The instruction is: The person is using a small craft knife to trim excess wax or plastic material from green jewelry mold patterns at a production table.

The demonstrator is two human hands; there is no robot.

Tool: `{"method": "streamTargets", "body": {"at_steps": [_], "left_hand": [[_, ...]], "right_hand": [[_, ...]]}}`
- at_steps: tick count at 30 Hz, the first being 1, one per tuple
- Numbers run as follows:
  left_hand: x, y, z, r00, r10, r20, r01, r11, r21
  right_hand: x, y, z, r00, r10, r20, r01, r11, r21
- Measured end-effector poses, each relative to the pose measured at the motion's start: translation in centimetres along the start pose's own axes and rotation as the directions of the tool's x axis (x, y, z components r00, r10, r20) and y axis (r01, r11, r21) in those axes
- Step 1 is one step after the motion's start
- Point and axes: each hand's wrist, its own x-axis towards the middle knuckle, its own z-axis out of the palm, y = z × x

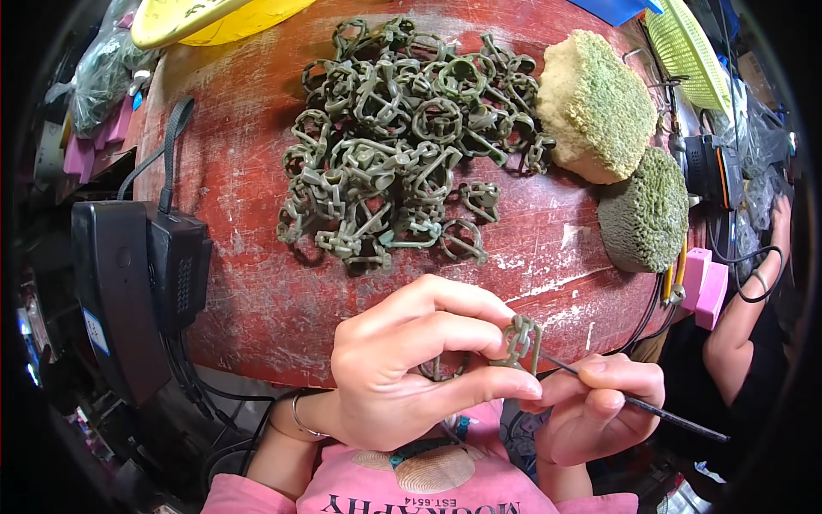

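Observation:
My left hand point(390, 364) pinches a green ring-shaped piece with chain links point(521, 336) between thumb and fingers, just past the table's near edge. Part of the piece is hidden behind the fingers. In my right hand point(612, 420) is a thin dark rod-like tool point(676, 419), gripped like a pen and slanting down to the right. Its narrow end reaches up to the held piece; whether it touches or enters a gap I cannot tell. Beyond my hands lies a heap of similar green chain-link pieces point(385, 163) on the worn red table point(248, 283).
Two rough green-topped blocks, one pale point(591, 103) and one darker point(644, 210), sit at the right. A yellow basin point(214, 21) and a light green basket point(685, 51) stand at the far corners. Black boxes point(128, 291) with cables line the left edge. Another person's arm point(745, 317) is at the right.

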Motion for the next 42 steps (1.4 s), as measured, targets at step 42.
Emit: {"method": "streamTargets", "body": {"at_steps": [42], "left_hand": [[0.0,0.2,0.4,0.972,-0.097,0.212,0.171,0.915,-0.365]], "right_hand": [[2.0,-0.4,-0.9,0.955,0.143,0.259,-0.108,0.983,-0.145]]}}
